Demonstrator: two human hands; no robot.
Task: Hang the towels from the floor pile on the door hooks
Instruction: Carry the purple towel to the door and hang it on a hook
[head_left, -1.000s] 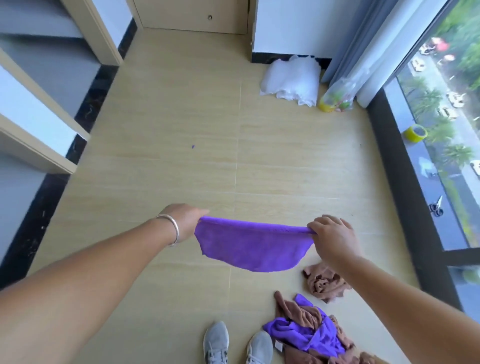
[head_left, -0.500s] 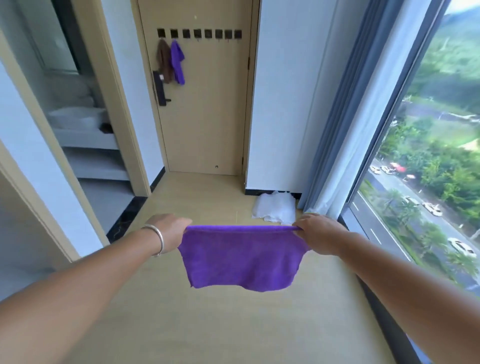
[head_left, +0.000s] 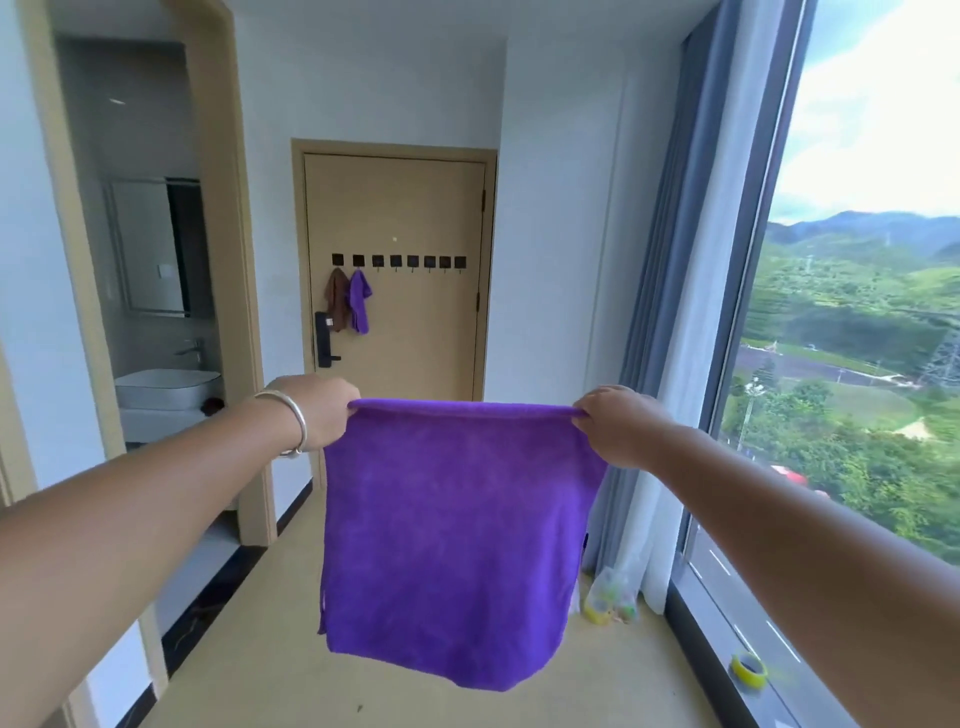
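- Towel (head_left: 452, 540) hangs in the air between our two hands, stretched flat by its top hem, well short of the door (head_left: 415, 332) at the far end of the floor.
- Our left hand (head_left: 317, 410) pinches the top left corner and our right hand (head_left: 613, 423) the top right one; the fingers of both are curled tight on the hem.
- We judge the cloth light, soft and limp: the lower edge droops unevenly, and it would fold or slump as soon as one corner is let go.
- It looks plush, not slippery, so a pinch should hold it.
- For hanging, we think the hem is the place to grip, bunched near a corner or the middle.
- On the door, the hooks (head_left: 399, 261) run in a row; a brown towel (head_left: 336, 299) and a purple one (head_left: 359, 304) fill the two leftmost.
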